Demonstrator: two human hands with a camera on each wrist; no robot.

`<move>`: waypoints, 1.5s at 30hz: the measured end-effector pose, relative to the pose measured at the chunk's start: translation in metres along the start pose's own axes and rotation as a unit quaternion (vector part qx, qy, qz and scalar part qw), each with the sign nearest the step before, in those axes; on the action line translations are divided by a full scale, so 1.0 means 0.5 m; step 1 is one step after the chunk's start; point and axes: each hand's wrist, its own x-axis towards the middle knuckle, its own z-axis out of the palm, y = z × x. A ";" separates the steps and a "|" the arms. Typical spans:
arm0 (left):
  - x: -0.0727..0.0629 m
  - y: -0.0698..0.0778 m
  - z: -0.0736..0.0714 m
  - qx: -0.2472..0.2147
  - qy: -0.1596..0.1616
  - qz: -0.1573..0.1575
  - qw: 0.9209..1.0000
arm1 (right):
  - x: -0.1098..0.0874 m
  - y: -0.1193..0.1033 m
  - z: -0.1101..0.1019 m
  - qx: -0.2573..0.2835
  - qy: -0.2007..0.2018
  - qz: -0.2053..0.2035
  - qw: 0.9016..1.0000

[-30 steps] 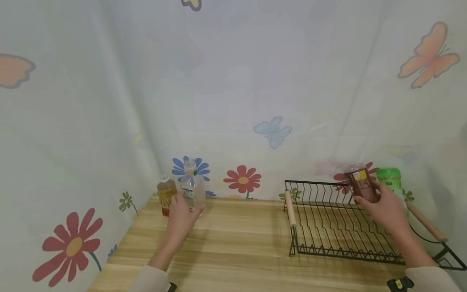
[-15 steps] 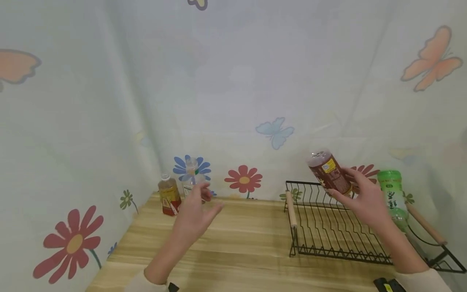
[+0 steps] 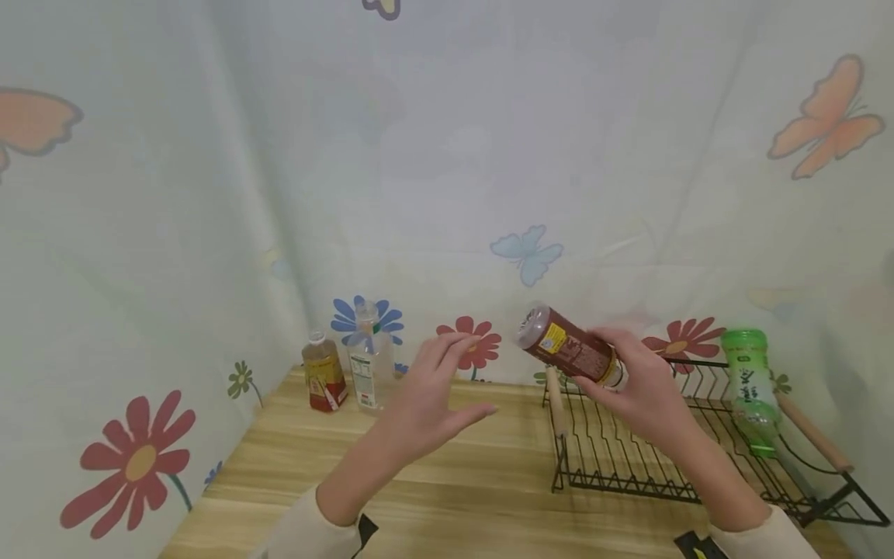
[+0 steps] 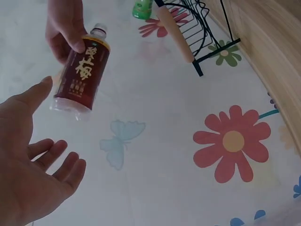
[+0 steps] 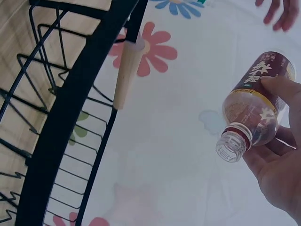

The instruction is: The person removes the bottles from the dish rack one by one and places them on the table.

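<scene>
My right hand grips a dark red-labelled plastic bottle in the air over the left end of the black dish rack. The bottle is tilted, its base up toward the left and its neck near my palm. In the right wrist view the uncapped mouth of the bottle shows clear. My left hand is raised above the table to the left of the bottle, fingers and thumb spread with nothing between them. The left wrist view shows this left hand apart from the bottle.
A green bottle stands upside down in the rack's right end. At the back left of the wooden table stand a red-and-yellow-labelled bottle and a clear bottle. A flower-print curtain hangs behind.
The right hand has carried the red-labelled bottle leftward from the rack's right side, tilting it further. My left hand has left the clear bottle and moved right toward it.
</scene>
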 end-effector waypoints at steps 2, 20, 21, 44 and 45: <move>0.012 0.002 0.006 0.007 0.002 0.023 1.000 | 0.001 -0.012 0.009 -0.003 -0.010 -0.007 1.000; 0.073 0.021 0.048 0.123 -0.053 0.112 0.985 | 0.001 -0.068 0.049 -0.020 -0.099 -0.070 0.992; 0.073 0.021 0.050 0.131 -0.060 0.115 0.983 | -0.001 -0.069 0.050 -0.022 -0.098 -0.072 0.992; 0.063 0.024 0.097 0.125 -0.132 0.083 0.980 | -0.028 -0.069 0.063 -0.035 -0.104 -0.091 0.990; 0.063 0.025 0.097 0.124 -0.131 0.081 0.980 | -0.028 -0.069 0.062 -0.039 -0.105 -0.092 0.989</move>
